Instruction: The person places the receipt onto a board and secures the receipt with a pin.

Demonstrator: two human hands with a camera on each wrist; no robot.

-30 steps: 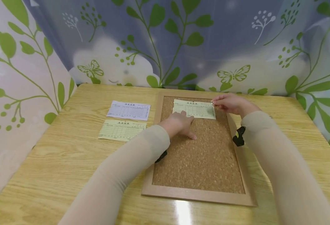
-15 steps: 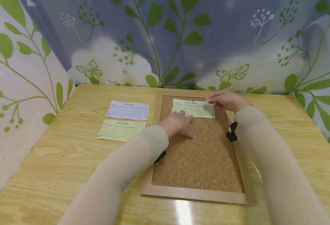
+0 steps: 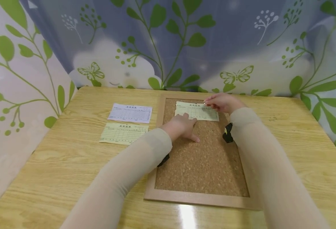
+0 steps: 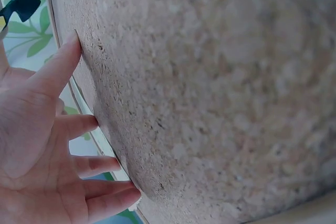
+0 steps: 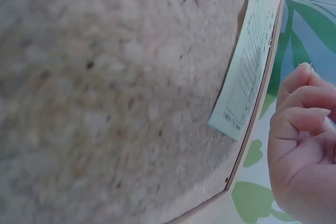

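Observation:
A pale green printed form slip (image 3: 197,112) lies at the top of the framed cork board (image 3: 205,165). My left hand (image 3: 183,125) rests on the board with fingers spread, fingertips (image 4: 128,184) on the slip's lower left edge and the thumb on bare cork. Over the slip's top edge, near its middle, my right hand (image 3: 223,102) pinches a small shiny pin (image 3: 205,102) between thumb and forefinger. In the right wrist view that hand (image 5: 304,135) is held above the board with its other fingers curled, and the slip's free right end (image 5: 231,124) shows beside it.
Left of the board, a white form slip (image 3: 130,113) and a second pale green slip (image 3: 122,132) lie on the wooden table (image 3: 70,165). A leaf-patterned curtain (image 3: 99,41) hangs behind the table. Black wrist straps (image 3: 228,133) sit on both sleeves.
My right hand has moved left from the slip's top right corner toward the middle of its top edge, still pinching the pin. The left hand has stayed in place.

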